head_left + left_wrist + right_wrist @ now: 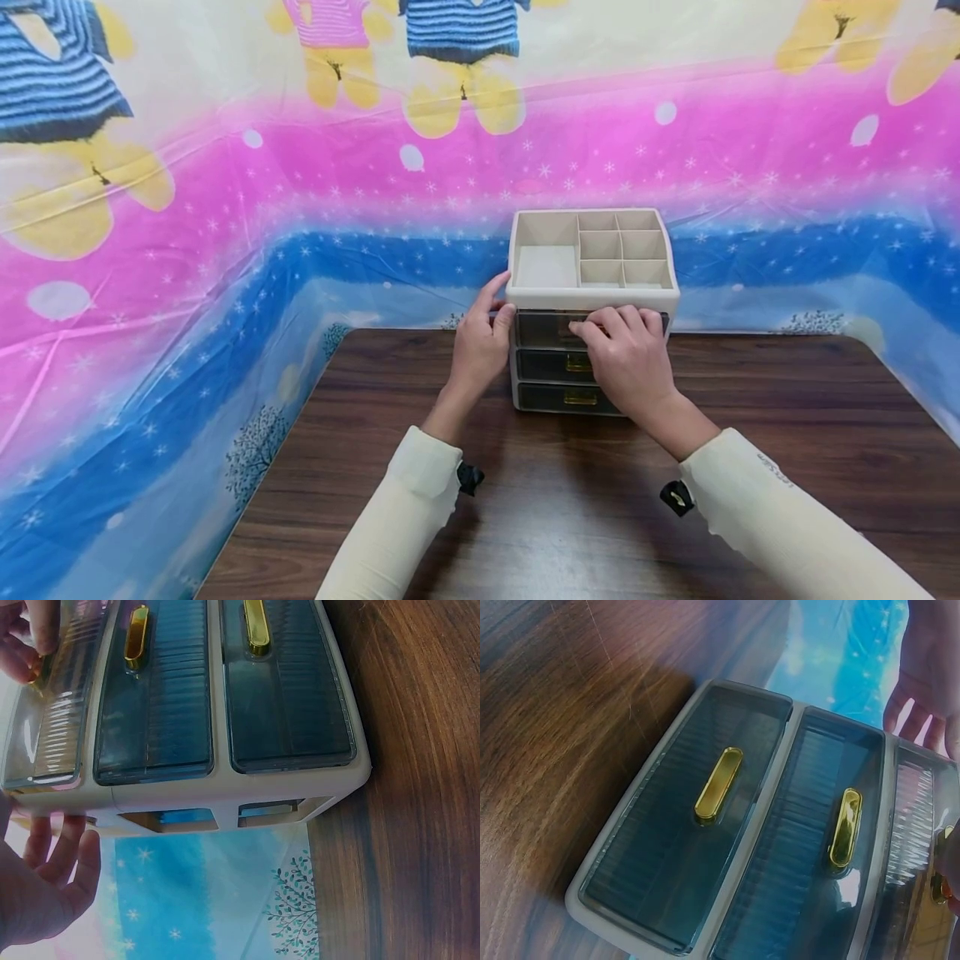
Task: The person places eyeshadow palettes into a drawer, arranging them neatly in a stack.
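On table (pixel 750 467) | one organizer (pixel 592 287) | three drawers | two hands

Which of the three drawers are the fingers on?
The top drawer: the right hand covers its handle, while the two lower drawers' gold handles show untouched.
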Demonstrator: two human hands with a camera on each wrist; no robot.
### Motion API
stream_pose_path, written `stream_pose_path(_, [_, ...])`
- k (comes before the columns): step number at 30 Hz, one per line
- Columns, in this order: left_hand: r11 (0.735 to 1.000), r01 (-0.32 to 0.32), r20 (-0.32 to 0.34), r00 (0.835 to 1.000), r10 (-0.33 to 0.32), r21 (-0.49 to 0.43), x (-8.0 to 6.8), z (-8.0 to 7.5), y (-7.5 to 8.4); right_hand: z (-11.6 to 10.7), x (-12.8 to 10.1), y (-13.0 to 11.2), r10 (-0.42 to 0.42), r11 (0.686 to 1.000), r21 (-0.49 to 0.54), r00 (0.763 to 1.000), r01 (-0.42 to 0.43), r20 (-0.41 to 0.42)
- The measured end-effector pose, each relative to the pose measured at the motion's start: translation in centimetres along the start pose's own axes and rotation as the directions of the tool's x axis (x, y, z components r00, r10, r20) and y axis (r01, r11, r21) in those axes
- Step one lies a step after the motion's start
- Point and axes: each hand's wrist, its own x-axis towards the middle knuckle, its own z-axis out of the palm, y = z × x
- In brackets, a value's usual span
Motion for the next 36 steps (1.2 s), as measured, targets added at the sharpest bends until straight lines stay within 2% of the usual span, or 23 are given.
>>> stream_pose_path(22, [1.000,0.009,0.015,1.000,-0.009,-0.005,0.0,0.6,0.2,0.0,0.1,0.4,0.016,0.999,-0.037,1.000,-0.015,0.021])
stream_pose_path(26, [1.000,0.008,0.022,1.000,-0.008,-0.002,0.1,0.5,0.1,-0.6,0.4,0.2,0.005,0.999,-0.048,0.995,0.000,0.103])
stream_pose_path(31, [0.999,0.043,0.053,0.998,-0.043,-0.004,0.0,-0.1,-0.2,-1.9,0.4,-0.1,-0.022,1.000,-0.006,0.973,0.024,0.231])
stream_pose_path(34, [0.997,0.080,0.117,0.990,-0.080,0.008,-0.1,-0.8,-0.3,-2.6,-0.1,0.1,-0.035,0.998,0.052,0.954,0.021,0.298])
stream_pose_path(36, [0.993,0.105,0.178,0.978,-0.112,0.048,-0.4,-1.3,-0.4,-3.1,-0.6,0.4,-0.035,0.996,0.088,0.940,0.005,0.339])
